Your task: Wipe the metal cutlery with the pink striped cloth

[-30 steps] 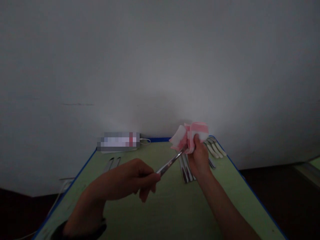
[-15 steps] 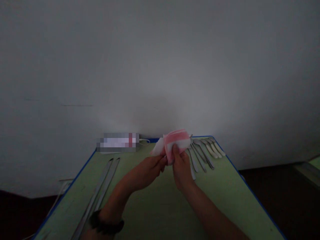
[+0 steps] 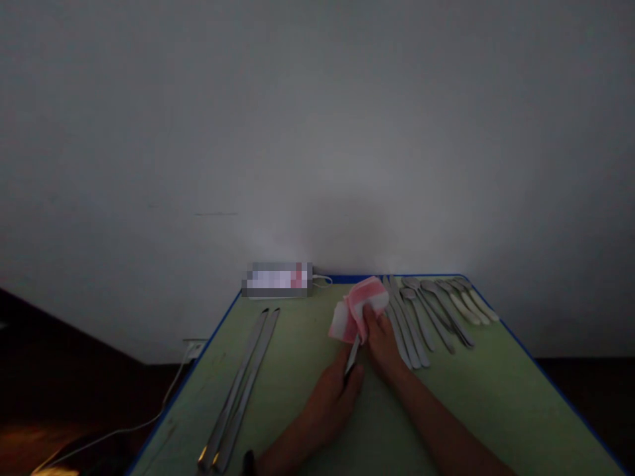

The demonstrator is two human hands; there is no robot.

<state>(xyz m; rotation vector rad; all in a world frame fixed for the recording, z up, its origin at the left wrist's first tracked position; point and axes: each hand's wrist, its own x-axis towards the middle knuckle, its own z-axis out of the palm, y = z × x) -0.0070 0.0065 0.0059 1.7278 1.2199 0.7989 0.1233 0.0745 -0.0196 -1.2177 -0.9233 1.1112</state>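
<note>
My left hand is closed round the handle end of a slim metal utensil, low over the green table. Its far end goes into a pink and white striped cloth that my right hand grips, bunched round the metal. Just right of the cloth lies a row of several knives and spoons, side by side on the table.
Two long metal pieces lie lengthwise on the table's left half. A white box-like item with a cable sits at the far edge against the grey wall. A white cord hangs off the left side. The table has a blue rim.
The hands have come down from mid-air to just above the table, near the cutlery row. The camera view has shifted left, so the table sits further right.
</note>
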